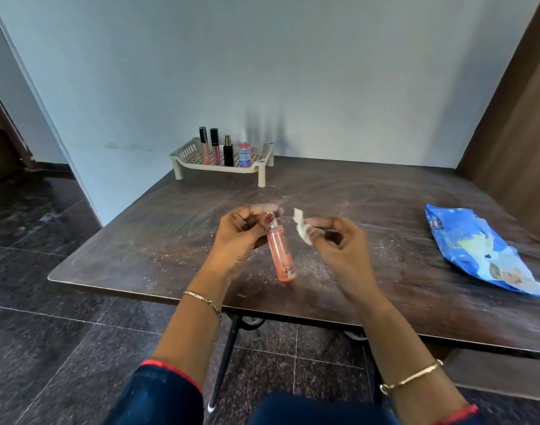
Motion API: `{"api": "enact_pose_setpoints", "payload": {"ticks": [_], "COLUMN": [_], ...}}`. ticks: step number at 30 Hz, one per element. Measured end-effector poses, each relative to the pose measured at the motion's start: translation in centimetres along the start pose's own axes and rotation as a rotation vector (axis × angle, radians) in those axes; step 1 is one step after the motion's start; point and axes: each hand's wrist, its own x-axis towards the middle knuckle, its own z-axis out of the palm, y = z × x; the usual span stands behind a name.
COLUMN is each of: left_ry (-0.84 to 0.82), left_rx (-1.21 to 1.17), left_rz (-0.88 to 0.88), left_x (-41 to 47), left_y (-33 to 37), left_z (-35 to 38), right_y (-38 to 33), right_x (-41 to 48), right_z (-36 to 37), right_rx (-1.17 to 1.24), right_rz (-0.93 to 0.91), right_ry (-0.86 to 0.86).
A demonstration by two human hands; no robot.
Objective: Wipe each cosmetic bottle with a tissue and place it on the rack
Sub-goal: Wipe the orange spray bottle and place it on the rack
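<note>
One pink bottle (281, 256) in left grip (241, 234), tissue (302, 230) in right grip (339, 246)

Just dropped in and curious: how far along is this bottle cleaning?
Four bottles already stand on the rack. The left hand holds a pink bottle while the right hand pinches a tissue beside it. No other bottle waits on the table, so it looks last.

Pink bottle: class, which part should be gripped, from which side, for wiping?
Probably the cap end, from above, as the left hand does: the pink bottle hangs tilted, base down, leaving its long body bare for the tissue in the right hand.
</note>
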Motion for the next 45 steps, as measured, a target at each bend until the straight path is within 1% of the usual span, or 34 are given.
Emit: {"api": "enact_pose_setpoints", "payload": {"ticks": [1,3,6,8,10,15,17,19,20,22,24,25,27,29,32,40,45], "left_ry": [-0.015,-0.022,0.014,0.022,0.020,-0.019,-0.040,-0.060,-0.073,-0.105,-0.149,-0.176,-0.229,-0.263,-0.274,-0.263,-0.261], "left_rx": [0.000,-0.001,-0.015,-0.026,-0.041,-0.094,-0.107,-0.120,-0.125,-0.136,-0.131,-0.119,-0.088,-0.059,-0.029,0.032,0.102], "left_rz": [0.009,0.028,0.037,0.037,0.030,0.012,0.012,0.009,0.008,0.004,0.007,0.013,0.033,0.050,0.066,0.073,0.076], "left_x": [-0.1,-0.2,-0.3,-0.4,-0.5,-0.5,-0.6,-0.6,-0.6,-0.8,-1.0,-1.1,-1.2,-1.2,-1.5,-1.7,-1.8], "left_y": [-0.1,-0.3,-0.5,-0.6,-0.7,-0.7,-0.5,-0.5,-0.4,-0.2,0.0,0.1,0.4,0.6,0.9,0.8,1.1], "left_z": [0.1,0.1,-0.2,-0.4,-0.6,-0.5,-0.4,-0.5,-0.6,-0.7,-0.8,-0.8,-0.6,-0.5,-0.7,-1.0,-0.3], "right_y": [-0.1,0.0,0.5,0.9,1.2,1.8,1.8,1.6,1.4,1.0,0.3,-0.2,-0.9,-0.7,0.3,1.7,1.7], "right_x": [0.1,-0.3,-1.2,-1.7,-2.3,-4.3,-4.8,-4.6,-4.3,-3.2,-2.0,-1.5,-1.0,-0.8,-0.9,-1.8,-2.2], "right_z": [0.7,2.5,4.0,4.0,3.6,2.3,1.6,0.7,0.3,-0.3,-0.3,-0.1,0.8,1.9,2.7,1.9,0.9], "right_rx": [-0.034,-0.225,-0.461,-0.553,-0.601,-0.599,-0.637,-0.625,-0.567,-0.373,-0.167,-0.087,0.017,0.036,-0.029,-0.356,-0.639], "right_rz": [-0.029,-0.150,-0.351,-0.408,-0.391,-0.280,-0.217,-0.105,-0.041,0.043,0.077,0.079,0.069,0.057,0.020,-0.079,-0.170], "right_ry": [-0.035,-0.062,0.011,0.019,0.001,-0.023,-0.070,-0.142,-0.161,-0.110,-0.040,-0.046,-0.136,-0.210,-0.206,-0.217,-0.186]}}
